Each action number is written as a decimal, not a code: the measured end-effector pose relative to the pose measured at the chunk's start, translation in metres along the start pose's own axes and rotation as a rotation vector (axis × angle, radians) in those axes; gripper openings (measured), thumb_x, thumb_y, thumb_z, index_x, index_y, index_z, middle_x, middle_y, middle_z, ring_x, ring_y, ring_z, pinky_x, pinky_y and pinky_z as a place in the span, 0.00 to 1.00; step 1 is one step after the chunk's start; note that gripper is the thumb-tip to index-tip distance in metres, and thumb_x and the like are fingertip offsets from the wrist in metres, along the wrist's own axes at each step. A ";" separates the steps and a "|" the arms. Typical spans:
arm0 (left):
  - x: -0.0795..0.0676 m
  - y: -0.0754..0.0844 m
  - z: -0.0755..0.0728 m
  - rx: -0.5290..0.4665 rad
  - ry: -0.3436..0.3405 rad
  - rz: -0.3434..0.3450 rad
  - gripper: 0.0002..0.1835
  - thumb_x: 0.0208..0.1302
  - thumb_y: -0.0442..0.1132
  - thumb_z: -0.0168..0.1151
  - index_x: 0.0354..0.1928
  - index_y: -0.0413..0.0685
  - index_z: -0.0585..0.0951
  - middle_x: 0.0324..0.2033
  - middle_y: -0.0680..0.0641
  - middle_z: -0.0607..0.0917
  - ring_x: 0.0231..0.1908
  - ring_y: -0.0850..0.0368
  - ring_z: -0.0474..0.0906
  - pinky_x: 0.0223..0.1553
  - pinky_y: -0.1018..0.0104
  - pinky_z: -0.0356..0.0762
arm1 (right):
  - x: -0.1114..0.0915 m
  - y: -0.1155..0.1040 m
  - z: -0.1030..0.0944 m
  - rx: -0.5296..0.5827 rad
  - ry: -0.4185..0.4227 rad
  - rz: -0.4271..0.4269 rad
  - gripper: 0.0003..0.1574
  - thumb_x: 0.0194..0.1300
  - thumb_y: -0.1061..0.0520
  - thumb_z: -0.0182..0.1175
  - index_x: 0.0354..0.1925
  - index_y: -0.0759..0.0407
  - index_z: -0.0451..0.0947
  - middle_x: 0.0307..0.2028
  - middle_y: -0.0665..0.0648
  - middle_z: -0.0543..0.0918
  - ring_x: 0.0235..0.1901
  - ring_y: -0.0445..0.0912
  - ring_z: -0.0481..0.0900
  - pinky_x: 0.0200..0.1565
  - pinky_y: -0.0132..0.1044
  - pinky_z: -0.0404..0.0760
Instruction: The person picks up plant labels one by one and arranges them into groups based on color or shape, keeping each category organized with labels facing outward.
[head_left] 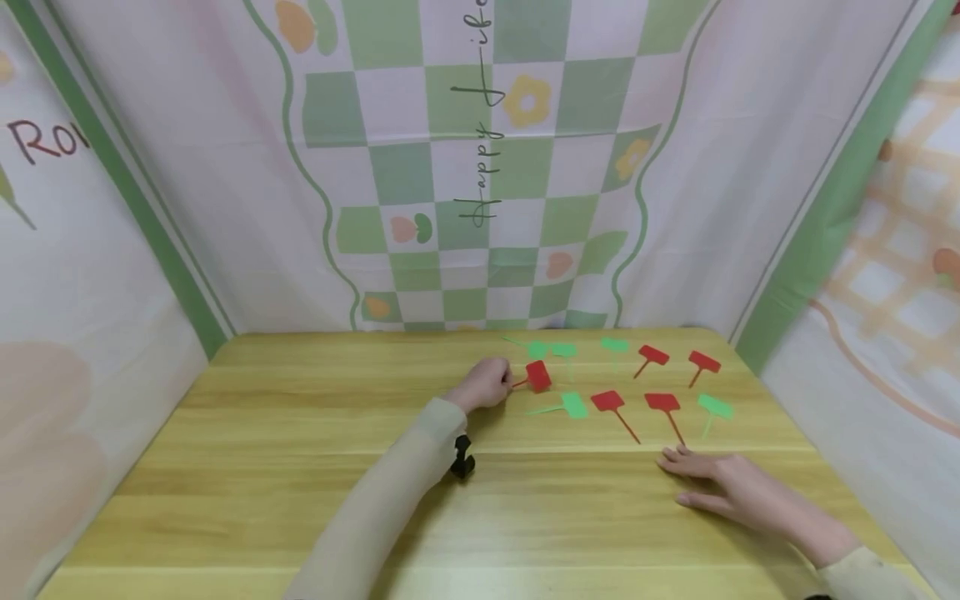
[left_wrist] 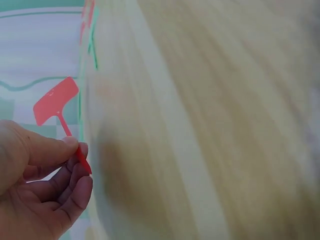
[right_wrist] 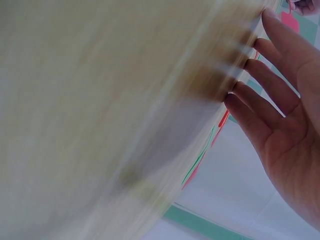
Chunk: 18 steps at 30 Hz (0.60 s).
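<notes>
My left hand pinches the thin stem of a red T-shaped plant label between thumb and fingers. In the left wrist view, the label's broad head points up and away from the hand. My right hand has its fingers spread, the fingertips at the wooden table top. It holds nothing, and its fingers are beside the stem end of another red plant label. Close to the left hand lie a green plant label and, farther back, two more green ones, one of them a green label with its stem to the left.
Several more red and green labels lie toward the back right, among them a red label, a red label and a green label. Patterned cloth curtains hang behind and beside the wooden table.
</notes>
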<state>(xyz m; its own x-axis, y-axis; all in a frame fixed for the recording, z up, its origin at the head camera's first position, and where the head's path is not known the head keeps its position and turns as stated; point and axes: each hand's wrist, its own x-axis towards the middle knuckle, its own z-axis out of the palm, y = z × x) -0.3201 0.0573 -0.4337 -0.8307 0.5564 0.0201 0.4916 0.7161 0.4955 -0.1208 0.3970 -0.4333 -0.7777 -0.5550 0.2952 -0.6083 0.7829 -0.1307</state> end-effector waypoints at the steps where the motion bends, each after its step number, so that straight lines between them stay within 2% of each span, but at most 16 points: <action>1: -0.001 -0.001 -0.001 -0.012 0.005 0.000 0.05 0.63 0.30 0.57 0.30 0.44 0.78 0.27 0.50 0.79 0.26 0.60 0.70 0.29 0.73 0.69 | 0.000 0.000 0.000 -0.002 -0.003 0.001 0.29 0.54 0.45 0.69 0.54 0.51 0.80 0.53 0.57 0.82 0.50 0.52 0.81 0.57 0.11 0.55; 10: -0.014 -0.007 -0.010 -0.089 0.024 -0.010 0.02 0.61 0.30 0.60 0.33 0.43 0.78 0.29 0.50 0.79 0.29 0.60 0.71 0.31 0.72 0.71 | 0.000 0.001 0.000 -0.008 -0.018 0.013 0.29 0.55 0.44 0.67 0.55 0.50 0.79 0.54 0.56 0.81 0.50 0.54 0.81 0.57 0.11 0.53; 18: -0.023 -0.022 -0.019 -0.117 0.105 -0.025 0.03 0.59 0.28 0.61 0.33 0.44 0.79 0.30 0.49 0.80 0.29 0.60 0.72 0.32 0.70 0.72 | 0.000 0.001 0.001 -0.003 -0.010 0.008 0.30 0.54 0.45 0.68 0.55 0.50 0.79 0.53 0.57 0.82 0.50 0.53 0.81 0.56 0.11 0.55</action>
<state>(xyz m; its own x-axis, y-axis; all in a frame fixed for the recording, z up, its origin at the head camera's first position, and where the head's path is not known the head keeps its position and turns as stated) -0.3169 0.0205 -0.4285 -0.8683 0.4870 0.0943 0.4414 0.6717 0.5950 -0.1215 0.3979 -0.4349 -0.7839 -0.5516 0.2851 -0.6017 0.7881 -0.1298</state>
